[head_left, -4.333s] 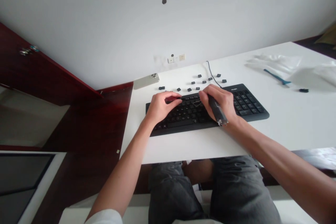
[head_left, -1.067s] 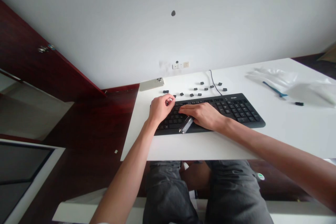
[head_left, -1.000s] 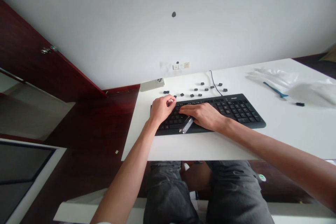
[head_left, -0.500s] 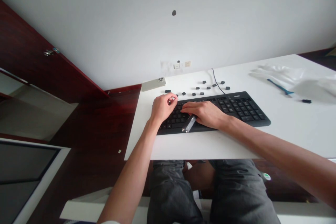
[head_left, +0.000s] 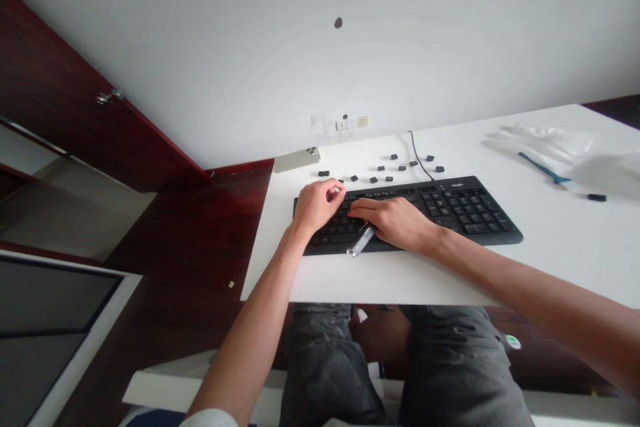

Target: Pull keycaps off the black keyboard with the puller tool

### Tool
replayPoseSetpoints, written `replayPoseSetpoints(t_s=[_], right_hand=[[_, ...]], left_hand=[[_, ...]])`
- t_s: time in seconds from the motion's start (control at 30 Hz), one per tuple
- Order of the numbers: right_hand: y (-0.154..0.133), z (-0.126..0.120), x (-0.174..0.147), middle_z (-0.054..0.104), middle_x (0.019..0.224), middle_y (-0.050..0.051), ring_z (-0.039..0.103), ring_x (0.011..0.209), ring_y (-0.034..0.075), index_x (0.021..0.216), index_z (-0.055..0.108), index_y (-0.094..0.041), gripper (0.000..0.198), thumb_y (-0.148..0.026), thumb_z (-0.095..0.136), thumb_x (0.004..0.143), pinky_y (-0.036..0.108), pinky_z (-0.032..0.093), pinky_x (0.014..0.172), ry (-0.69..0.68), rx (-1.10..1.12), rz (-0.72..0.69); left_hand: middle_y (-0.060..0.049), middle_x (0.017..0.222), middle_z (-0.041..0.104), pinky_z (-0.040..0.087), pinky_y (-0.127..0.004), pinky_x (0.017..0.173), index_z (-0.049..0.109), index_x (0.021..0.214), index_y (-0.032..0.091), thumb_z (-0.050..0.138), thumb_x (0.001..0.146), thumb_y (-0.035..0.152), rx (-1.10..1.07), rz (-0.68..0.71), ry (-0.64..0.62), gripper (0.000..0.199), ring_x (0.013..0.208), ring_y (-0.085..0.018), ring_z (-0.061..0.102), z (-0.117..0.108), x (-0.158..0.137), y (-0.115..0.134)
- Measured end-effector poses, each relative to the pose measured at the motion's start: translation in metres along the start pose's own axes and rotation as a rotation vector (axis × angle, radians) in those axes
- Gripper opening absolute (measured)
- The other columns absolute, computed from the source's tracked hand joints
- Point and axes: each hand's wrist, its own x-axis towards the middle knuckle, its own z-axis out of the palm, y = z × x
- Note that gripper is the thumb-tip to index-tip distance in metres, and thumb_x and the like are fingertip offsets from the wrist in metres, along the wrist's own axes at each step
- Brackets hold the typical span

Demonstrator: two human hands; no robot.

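A black keyboard [head_left: 474, 203] lies on the white table, its left and middle parts partly covered by my hands. My left hand [head_left: 319, 205] rests over its upper left keys, thumb and forefinger curled together. A pale bit shows by those fingertips, too small to name. My right hand [head_left: 397, 221] lies over the middle keys, fingers pointing left. A short grey tool with a shiny forked end [head_left: 361, 241] sticks out from under its palm towards me, held in that hand. Several loose black keycaps [head_left: 389, 179] lie behind the keyboard; my fingers hide the keys under them.
A phone [head_left: 297, 159] lies at the table's back left corner. The keyboard cable [head_left: 419, 155] runs back towards the wall. On the right are a crumpled clear plastic bag [head_left: 545, 140], a blue tool [head_left: 543, 167] and a small black piece [head_left: 597, 197].
The view has shifted slightly, so the table sits a little further right. Both hands stay at nearly the same keys. The grey tool's visible end has turned slightly.
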Motion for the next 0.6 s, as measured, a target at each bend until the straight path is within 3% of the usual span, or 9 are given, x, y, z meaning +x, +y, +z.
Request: replayPoseSetpoints(t_s=[0.07, 0.13, 0.27, 0.43, 0.6], right_hand=[[0.004, -0.003, 0.001, 0.077, 0.124, 0.008, 0.075, 0.090, 0.019, 0.120, 0.077, -0.021, 0.049, 0.001, 0.055, 0.082, 0.027, 0.051, 0.069, 0.043, 0.053, -0.003], [0.011, -0.010, 0.001, 0.078, 0.113, 0.008, 0.073, 0.089, 0.020, 0.116, 0.077, -0.021, 0.040, -0.005, 0.053, 0.089, 0.030, 0.053, 0.075, 0.188, 0.166, 0.031], [0.030, -0.029, 0.000, 0.077, 0.099, 0.007, 0.070, 0.092, 0.023, 0.105, 0.079, -0.022, 0.030, -0.027, 0.049, 0.102, 0.037, 0.052, 0.084, 0.552, 0.358, 0.293], [0.051, -0.034, -0.001, 0.060, 0.060, 0.001, 0.054, 0.055, 0.017, 0.074, 0.071, -0.020, 0.047, -0.048, 0.048, 0.104, 0.033, 0.041, 0.057, 0.513, 0.544, 0.570], [0.058, -0.022, 0.000, 0.061, 0.059, -0.001, 0.055, 0.056, 0.016, 0.073, 0.066, -0.021, 0.048, -0.059, 0.056, 0.101, 0.031, 0.043, 0.061, 0.433, 0.637, 0.540]], left_hand=[[0.001, 0.077, 0.075, 0.046, -0.027, 0.069, 0.079, 0.094, 0.025, 0.068, 0.095, 0.027, -0.007, 0.003, 0.001, 0.011, 0.066, -0.015, 0.062, -0.002, 0.000, 0.000], [-0.001, 0.081, 0.077, 0.048, -0.028, 0.072, 0.079, 0.096, 0.025, 0.067, 0.096, 0.027, -0.015, 0.005, 0.008, 0.013, 0.070, -0.017, 0.065, -0.004, 0.001, -0.001], [-0.003, 0.089, 0.079, 0.052, -0.031, 0.078, 0.081, 0.099, 0.025, 0.068, 0.097, 0.027, -0.040, 0.034, 0.009, 0.013, 0.077, -0.018, 0.069, -0.005, 0.001, -0.001], [-0.003, 0.086, 0.075, 0.054, -0.033, 0.081, 0.080, 0.103, 0.024, 0.069, 0.097, 0.027, -0.039, 0.138, -0.098, 0.013, 0.082, -0.019, 0.067, 0.000, -0.001, 0.009], [-0.005, 0.098, 0.073, 0.054, -0.038, 0.090, 0.079, 0.116, 0.024, 0.075, 0.095, 0.041, 0.007, 0.242, -0.208, 0.028, 0.096, -0.023, 0.068, 0.008, -0.009, 0.028]])
